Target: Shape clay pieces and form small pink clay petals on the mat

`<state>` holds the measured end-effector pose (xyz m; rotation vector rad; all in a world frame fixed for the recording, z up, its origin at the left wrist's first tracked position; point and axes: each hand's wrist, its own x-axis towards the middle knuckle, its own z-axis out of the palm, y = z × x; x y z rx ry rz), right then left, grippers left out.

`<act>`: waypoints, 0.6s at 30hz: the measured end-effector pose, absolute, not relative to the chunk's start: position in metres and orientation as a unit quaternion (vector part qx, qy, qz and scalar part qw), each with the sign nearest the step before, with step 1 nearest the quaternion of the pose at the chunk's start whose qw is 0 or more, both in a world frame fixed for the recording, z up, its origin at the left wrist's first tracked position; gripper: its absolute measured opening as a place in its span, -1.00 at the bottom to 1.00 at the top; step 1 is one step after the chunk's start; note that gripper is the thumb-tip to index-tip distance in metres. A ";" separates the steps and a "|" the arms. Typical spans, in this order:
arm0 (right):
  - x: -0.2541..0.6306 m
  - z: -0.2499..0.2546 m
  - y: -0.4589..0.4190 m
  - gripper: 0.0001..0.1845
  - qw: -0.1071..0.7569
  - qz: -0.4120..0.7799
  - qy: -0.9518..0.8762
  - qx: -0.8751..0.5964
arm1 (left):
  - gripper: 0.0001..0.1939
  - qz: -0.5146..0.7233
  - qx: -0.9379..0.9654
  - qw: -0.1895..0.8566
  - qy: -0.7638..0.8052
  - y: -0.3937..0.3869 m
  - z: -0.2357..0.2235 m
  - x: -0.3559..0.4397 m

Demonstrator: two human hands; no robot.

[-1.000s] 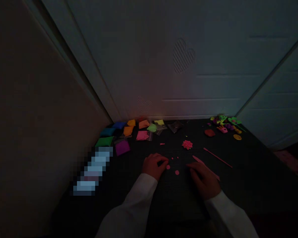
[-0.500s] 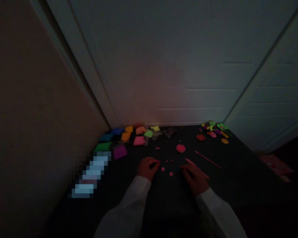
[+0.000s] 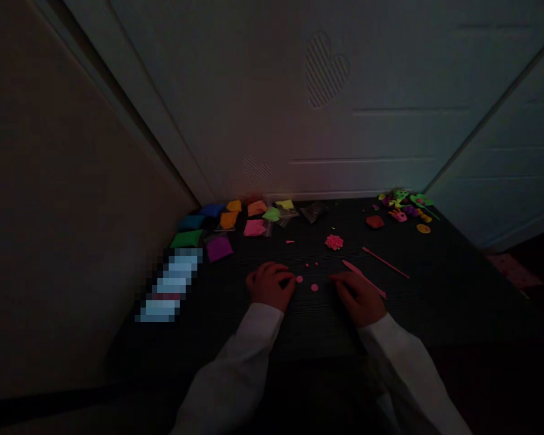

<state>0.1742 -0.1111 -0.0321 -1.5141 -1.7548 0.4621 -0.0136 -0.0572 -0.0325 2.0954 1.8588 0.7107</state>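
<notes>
My left hand (image 3: 272, 286) rests on the dark table with its fingers curled and thumb bent toward the forefinger. Its fingertips are right beside a flat pink disc (image 3: 299, 279); whether they pinch anything cannot be made out. A second pink disc (image 3: 314, 287) lies between my hands, with two tiny pink balls (image 3: 307, 265) just behind. My right hand (image 3: 358, 297) lies to the right, fingers drawn together and pointing inward; anything in them is hidden. Partly behind it lies a pink modelling knife (image 3: 362, 277). Farther back sits a pink petalled flower (image 3: 334, 242).
A thin pink tool (image 3: 385, 263) lies at right, near a red lump (image 3: 375, 222). Colourful figures (image 3: 399, 205) are heaped at the back right. Coloured clay packets, including a purple one (image 3: 219, 248), line the back left. A blurred bright screen (image 3: 172, 284) stands left. A wall closes the back.
The view has tilted down, so the table appears higher. My left hand has turned slightly, its fingertips closer to the nearer-left pink disc. My right hand has barely moved.
</notes>
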 end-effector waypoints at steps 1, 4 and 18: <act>0.174 -0.032 -0.111 -0.76 0.376 0.183 -0.688 -0.593 | -0.93 0.243 0.720 0.126 0.637 -0.057 -0.032 -0.013; 0.174 -0.031 -0.112 -0.76 0.366 0.186 -0.693 -0.593 | -0.92 0.237 0.724 0.136 0.633 -0.057 -0.032 -0.011; 0.173 -0.028 -0.111 -0.75 0.346 0.193 -0.703 -0.590 | -0.87 0.195 0.762 0.181 0.590 -0.050 -0.026 -0.012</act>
